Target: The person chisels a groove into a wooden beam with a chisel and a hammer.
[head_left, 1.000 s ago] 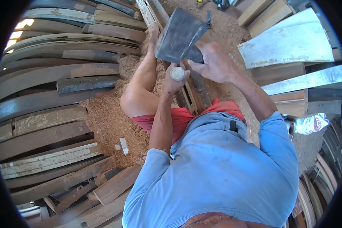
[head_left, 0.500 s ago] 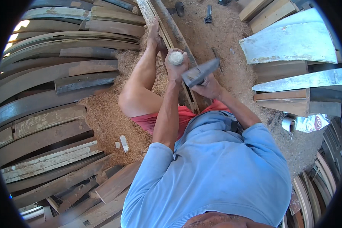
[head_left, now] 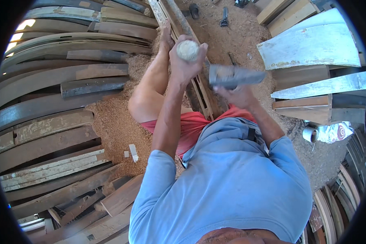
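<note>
My left hand (head_left: 184, 70) is closed around an upright chisel (head_left: 187, 50). Only the pale, round, worn butt of its handle shows; the blade is hidden below the fist. To the right, my right hand (head_left: 236, 96) grips a grey block-headed mallet (head_left: 248, 77), blurred by motion and apart from the chisel. Under both hands runs a long, narrow wooden workpiece (head_left: 206, 101) with slots along it, reaching from between my legs to the far edge. My bare left foot (head_left: 166, 35) rests against its left side.
Stacked wooden boards (head_left: 49, 77) fill the left side. Wood shavings (head_left: 116, 126) cover the ground. Far ahead lies a dark hand tool (head_left: 224, 17). On the right are white-painted panels (head_left: 309, 42), a tin can (head_left: 309, 133) and a white plastic bag (head_left: 333, 132).
My left hand has lifted the chisel closer to the camera. My right hand has swung the mallet rightward, away from the chisel, its head now turned nearly level across the view.
</note>
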### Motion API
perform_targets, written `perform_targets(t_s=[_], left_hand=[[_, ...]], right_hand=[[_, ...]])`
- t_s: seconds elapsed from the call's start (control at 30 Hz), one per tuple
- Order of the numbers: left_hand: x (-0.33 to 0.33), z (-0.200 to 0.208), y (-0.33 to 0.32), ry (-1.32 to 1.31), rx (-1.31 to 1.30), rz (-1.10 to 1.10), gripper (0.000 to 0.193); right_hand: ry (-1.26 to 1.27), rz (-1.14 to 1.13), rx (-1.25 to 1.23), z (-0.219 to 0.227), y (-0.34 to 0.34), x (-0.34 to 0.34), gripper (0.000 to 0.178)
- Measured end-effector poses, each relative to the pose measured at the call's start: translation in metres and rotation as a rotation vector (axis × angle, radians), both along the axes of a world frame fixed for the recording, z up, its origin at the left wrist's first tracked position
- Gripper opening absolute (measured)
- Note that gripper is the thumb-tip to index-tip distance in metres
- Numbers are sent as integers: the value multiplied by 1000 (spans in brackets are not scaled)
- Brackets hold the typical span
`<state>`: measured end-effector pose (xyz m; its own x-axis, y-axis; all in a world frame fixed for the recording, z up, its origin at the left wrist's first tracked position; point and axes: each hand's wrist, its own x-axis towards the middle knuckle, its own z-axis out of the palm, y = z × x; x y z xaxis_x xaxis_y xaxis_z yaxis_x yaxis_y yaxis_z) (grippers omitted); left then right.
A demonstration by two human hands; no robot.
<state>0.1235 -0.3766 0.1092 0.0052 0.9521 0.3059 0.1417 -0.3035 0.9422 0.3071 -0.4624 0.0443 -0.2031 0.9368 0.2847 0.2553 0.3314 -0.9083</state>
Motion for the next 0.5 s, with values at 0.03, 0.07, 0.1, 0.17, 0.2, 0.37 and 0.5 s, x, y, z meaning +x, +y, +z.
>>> perform_targets(t_s=[0.03, 0.07, 0.1, 0.17, 0.2, 0.37, 0.5], left_hand=[[4, -2, 4, 26, 20, -25, 19], [4, -11, 7, 43, -13, -49, 20], [5, -23, 11, 55, -41, -77, 20], [9, -38, 13, 116, -25, -96, 21], [10, -47, 14, 78, -61, -110, 21], [7, -72, 21, 87, -128, -117, 20], [5, -77, 21, 71, -154, -106, 19]], right_hand=[[41, -71, 53, 23, 2, 3, 28], [43, -101, 75, 56, 5, 10, 28], [-3, -126, 82, 82, 6, 18, 29], [27, -170, 114, 115, 5, 32, 30], [101, -186, 133, 124, 5, 38, 30], [455, -246, 404, 147, 10, 48, 30], [521, -237, 516, 155, 12, 59, 31]])
